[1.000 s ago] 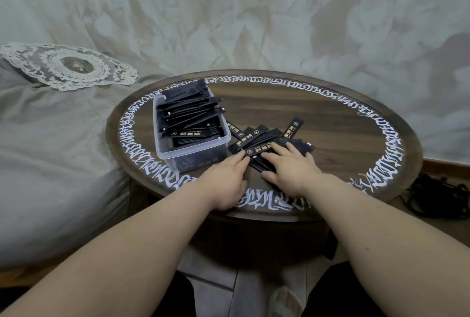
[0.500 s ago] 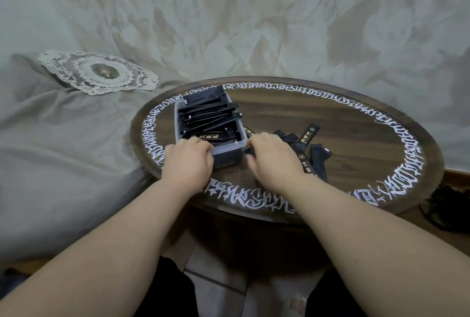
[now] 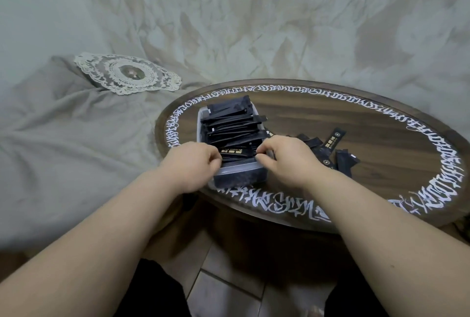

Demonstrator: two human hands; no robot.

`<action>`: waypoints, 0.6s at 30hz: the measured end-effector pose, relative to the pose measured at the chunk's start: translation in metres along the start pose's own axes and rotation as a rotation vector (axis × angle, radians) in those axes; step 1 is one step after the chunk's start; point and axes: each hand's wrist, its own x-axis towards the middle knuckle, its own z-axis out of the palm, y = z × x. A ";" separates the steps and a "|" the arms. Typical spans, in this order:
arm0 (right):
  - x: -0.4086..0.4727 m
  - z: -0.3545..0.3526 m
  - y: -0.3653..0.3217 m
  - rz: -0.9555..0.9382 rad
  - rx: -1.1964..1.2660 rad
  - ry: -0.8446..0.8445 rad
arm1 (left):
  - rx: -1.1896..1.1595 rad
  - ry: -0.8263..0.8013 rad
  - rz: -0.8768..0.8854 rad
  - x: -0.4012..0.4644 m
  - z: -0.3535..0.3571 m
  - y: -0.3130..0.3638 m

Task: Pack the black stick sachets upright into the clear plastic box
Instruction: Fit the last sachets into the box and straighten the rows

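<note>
On the round wooden table, near its left edge, sits the clear plastic box, crammed with black stick sachets. Most of them lie slanted or flat across one another, not upright; several poke past the far rim. Both hands are at the near end of the box. Left hand: fingers curled, tips at the left end of the nearest sachet, the one with gold print, apparently pinching it. Right hand: fingers curled likewise, tips at that same sachet's right end, gripping it. The sachet lies crosswise between them, just above the near wall. Loose pile of sachets on the table just right of the box, partly hidden behind the right hand. White script rings the tabletop. Off to the left, a grey bedcover with a lace doily on it.
</note>
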 end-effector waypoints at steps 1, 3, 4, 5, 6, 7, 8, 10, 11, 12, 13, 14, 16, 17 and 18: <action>0.002 0.000 0.001 -0.009 -0.004 -0.021 | 0.013 -0.026 0.017 0.000 0.004 -0.003; 0.005 -0.002 0.001 -0.020 -0.025 -0.061 | 0.069 -0.064 0.046 0.001 0.010 -0.006; 0.007 -0.002 0.001 -0.025 -0.044 -0.081 | 0.105 -0.072 0.061 0.003 0.012 -0.007; 0.008 -0.001 0.000 -0.031 -0.066 -0.096 | 0.133 -0.078 0.072 0.006 0.012 -0.009; 0.010 0.000 -0.001 -0.039 -0.085 -0.102 | 0.146 -0.079 0.080 0.008 0.011 -0.011; 0.011 0.001 -0.003 -0.042 -0.095 -0.101 | 0.148 -0.083 0.087 0.010 0.010 -0.013; 0.012 0.002 -0.004 -0.040 -0.100 -0.100 | 0.142 -0.087 0.094 0.011 0.009 -0.015; 0.013 0.002 -0.008 -0.028 -0.104 -0.115 | 0.115 -0.089 0.112 0.011 0.009 -0.019; 0.014 0.001 -0.010 -0.016 -0.109 -0.127 | 0.102 -0.087 0.119 0.011 0.009 -0.020; 0.016 0.000 -0.011 -0.001 -0.114 -0.138 | 0.090 -0.090 0.121 0.012 0.009 -0.021; 0.018 -0.002 -0.013 0.011 -0.121 -0.150 | 0.079 -0.095 0.118 0.013 0.008 -0.021; 0.020 -0.002 -0.014 0.018 -0.126 -0.162 | 0.061 -0.097 0.117 0.015 0.008 -0.022; 0.023 -0.003 -0.014 0.031 -0.113 -0.175 | -0.003 -0.091 0.124 0.016 0.009 -0.023; 0.024 -0.004 -0.013 0.040 -0.086 -0.171 | -0.036 -0.086 0.133 0.016 0.009 -0.024; 0.024 -0.004 -0.012 0.048 -0.052 -0.164 | -0.062 -0.081 0.142 0.015 0.010 -0.024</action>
